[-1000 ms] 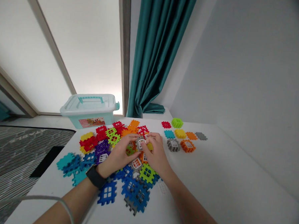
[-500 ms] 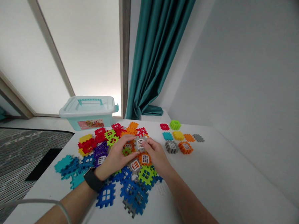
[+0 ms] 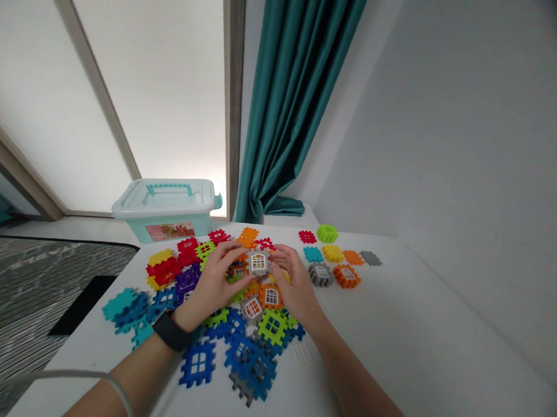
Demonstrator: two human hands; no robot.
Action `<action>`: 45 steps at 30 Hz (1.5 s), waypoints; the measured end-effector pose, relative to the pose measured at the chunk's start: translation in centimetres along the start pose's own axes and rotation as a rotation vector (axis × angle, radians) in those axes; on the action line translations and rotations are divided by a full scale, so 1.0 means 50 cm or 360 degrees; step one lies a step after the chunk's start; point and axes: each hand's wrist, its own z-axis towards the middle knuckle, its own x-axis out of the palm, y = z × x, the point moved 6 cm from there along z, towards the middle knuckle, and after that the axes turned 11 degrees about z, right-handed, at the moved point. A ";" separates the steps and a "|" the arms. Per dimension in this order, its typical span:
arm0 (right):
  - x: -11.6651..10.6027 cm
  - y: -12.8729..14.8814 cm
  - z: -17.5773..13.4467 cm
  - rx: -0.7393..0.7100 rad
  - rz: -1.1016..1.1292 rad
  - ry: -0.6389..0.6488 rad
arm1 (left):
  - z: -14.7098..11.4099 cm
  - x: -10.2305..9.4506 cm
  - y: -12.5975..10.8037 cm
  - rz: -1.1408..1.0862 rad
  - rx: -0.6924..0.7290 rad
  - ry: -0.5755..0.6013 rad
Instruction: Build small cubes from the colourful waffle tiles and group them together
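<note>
A grey interlocking block with a white window insert [image 3: 258, 263] is held up between my two hands above the pile. My left hand [image 3: 217, 284], with a dark watch on its wrist, grips the block's left side between thumb and fingers. My right hand [image 3: 295, 284] has curled fingers at its right edge. Just below lie an orange block with a white window [image 3: 271, 296] and a grey block with a white window [image 3: 252, 308]. A lime green piece [image 3: 273, 326] sits lower, beside several blue pieces [image 3: 251, 356]. My hands cover part of the pile.
Sorted stacks stand at the right, including a grey window stack [image 3: 320, 274], an orange window stack [image 3: 346, 275] and a yellow stack [image 3: 333, 253]. A lidded plastic box [image 3: 169, 212] stands at the back left. A pale cable [image 3: 83, 374] crosses the lower left.
The grey window block has shifted slightly left and turned its window face more toward me. My right fingers have moved from its face to its right edge and spread a little.
</note>
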 end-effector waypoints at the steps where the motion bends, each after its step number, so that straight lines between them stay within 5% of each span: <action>1: -0.001 0.007 -0.001 -0.0087 -0.0080 0.0025 | 0.001 -0.001 0.006 0.0029 -0.0005 -0.0003; 6: 0.007 0.039 -0.008 -0.0500 -0.0466 0.0149 | 0.000 0.000 0.028 0.0161 -0.0021 -0.0013; 14: 0.011 0.041 -0.009 -0.0706 -0.0614 0.0134 | -0.001 0.004 0.018 0.0172 -0.0014 0.0004; 28: 0.003 0.041 -0.006 -0.0619 -0.0587 0.0031 | 0.001 0.005 0.019 0.0058 -0.0057 0.0033; 33: 0.002 0.051 -0.008 -0.0799 -0.0631 0.0113 | 0.004 0.004 0.020 -0.0092 -0.0092 0.0057; 41: -0.004 0.063 -0.010 -0.0855 -0.0523 0.0061 | 0.011 0.008 0.027 -0.0565 -0.0231 0.0164; 45: -0.006 0.059 -0.008 -0.0633 -0.0361 0.0020 | 0.011 0.020 0.028 -0.0823 -0.0367 0.0295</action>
